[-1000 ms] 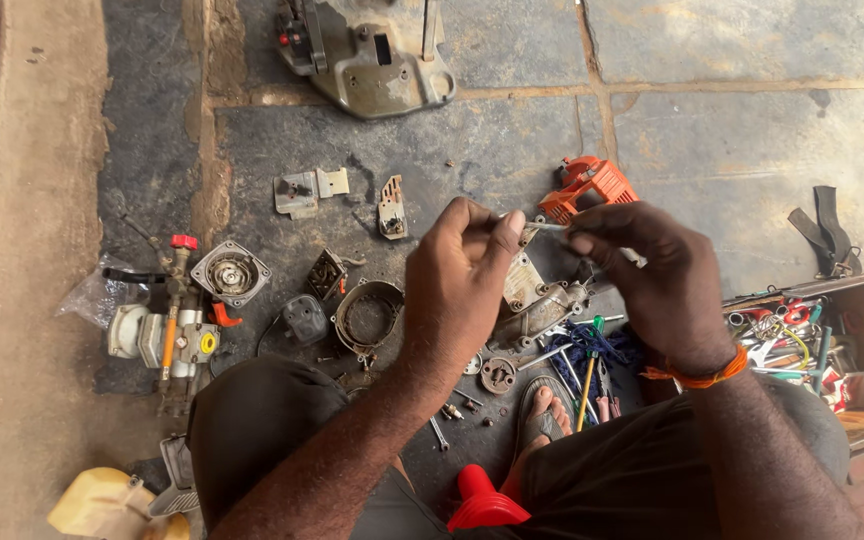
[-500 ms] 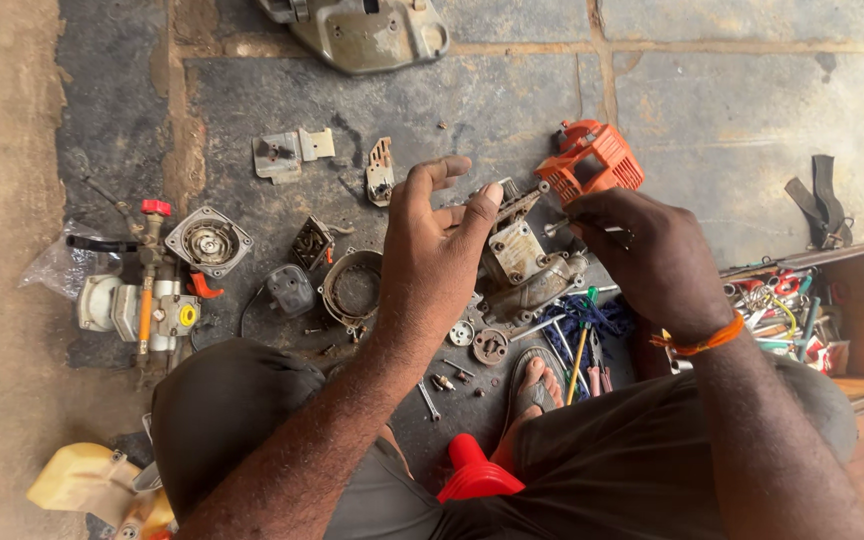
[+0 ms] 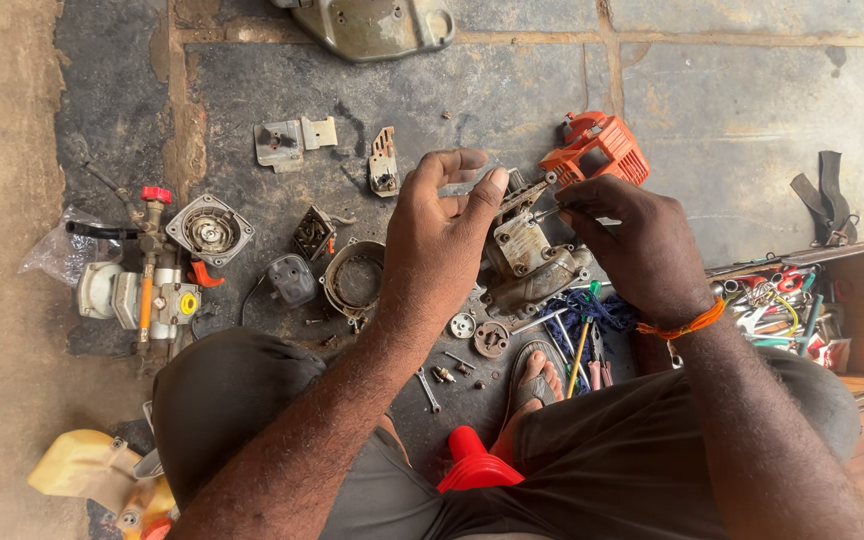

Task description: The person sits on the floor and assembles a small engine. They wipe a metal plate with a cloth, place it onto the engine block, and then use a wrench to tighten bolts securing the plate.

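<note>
My left hand (image 3: 439, 240) hovers over a small grey metal engine block (image 3: 527, 262) on the stone floor, with thumb and fingers pinched at its upper edge. My right hand (image 3: 632, 240) is closed on a thin metal tool (image 3: 549, 211) whose tip touches the top of the block. An orange bracelet circles my right wrist. An orange plastic engine cover (image 3: 597, 148) lies just beyond the block, touching it or very near it.
Around the block lie a round metal housing (image 3: 352, 275), a flywheel part (image 3: 208, 230), small plates (image 3: 295, 140), screws and a wrench (image 3: 429, 390). A pump assembly (image 3: 142, 290) lies left, an open wooden toolbox (image 3: 802, 310) right, a red funnel (image 3: 472, 458) near my knees, my sandalled foot (image 3: 537, 378) below.
The view has shifted so everything sits lower in frame. Both hands came down from holding a thin part in the air onto the engine block.
</note>
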Tool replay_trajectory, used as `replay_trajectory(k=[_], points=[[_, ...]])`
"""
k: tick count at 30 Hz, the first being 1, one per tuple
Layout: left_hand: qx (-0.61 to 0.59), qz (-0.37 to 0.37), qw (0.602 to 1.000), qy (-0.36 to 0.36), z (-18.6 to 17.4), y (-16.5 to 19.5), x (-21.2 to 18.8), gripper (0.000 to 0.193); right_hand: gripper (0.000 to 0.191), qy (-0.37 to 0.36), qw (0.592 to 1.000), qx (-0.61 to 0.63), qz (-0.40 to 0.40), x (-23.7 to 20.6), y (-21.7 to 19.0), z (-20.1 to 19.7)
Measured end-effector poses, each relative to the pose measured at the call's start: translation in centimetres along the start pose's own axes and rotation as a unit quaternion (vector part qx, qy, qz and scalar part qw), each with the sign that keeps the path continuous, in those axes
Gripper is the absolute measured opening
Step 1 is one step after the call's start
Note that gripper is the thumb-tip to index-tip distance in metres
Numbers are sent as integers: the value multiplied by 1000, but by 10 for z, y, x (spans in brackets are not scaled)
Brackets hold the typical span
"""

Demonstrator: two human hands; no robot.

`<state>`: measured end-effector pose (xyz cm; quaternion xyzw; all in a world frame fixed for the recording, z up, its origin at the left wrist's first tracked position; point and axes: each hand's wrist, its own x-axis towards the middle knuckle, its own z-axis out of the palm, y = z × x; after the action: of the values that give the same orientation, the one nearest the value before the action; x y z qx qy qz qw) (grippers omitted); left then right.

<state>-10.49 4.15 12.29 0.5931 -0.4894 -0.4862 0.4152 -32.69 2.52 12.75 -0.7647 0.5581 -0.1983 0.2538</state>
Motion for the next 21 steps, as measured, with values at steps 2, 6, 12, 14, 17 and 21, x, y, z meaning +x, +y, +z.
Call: replay_trajectory(k=[2, 6, 12, 14, 17, 21], points=[[2, 1, 1000, 0, 0, 0, 0, 55, 20, 4, 1000, 3, -9, 1, 0, 1], [0, 7, 1000, 3, 1, 0, -1, 54, 21, 8, 1000, 0, -3, 2, -1, 1], [-23, 12, 1000, 6, 0, 3, -1, 52, 19, 1, 1000, -10, -25, 1, -7, -1], [-22, 7, 1000, 3, 0, 4, 0, 52, 18, -2, 999, -19, -31, 0, -10, -1], [-17, -4, 1000, 4, 1, 6, 0, 51, 18, -6, 999, -12, -35, 1, -14, -2], [-7, -3, 1000, 7, 1, 6, 1, 52, 19, 0, 999, -19, -41, 2, -15, -3]])
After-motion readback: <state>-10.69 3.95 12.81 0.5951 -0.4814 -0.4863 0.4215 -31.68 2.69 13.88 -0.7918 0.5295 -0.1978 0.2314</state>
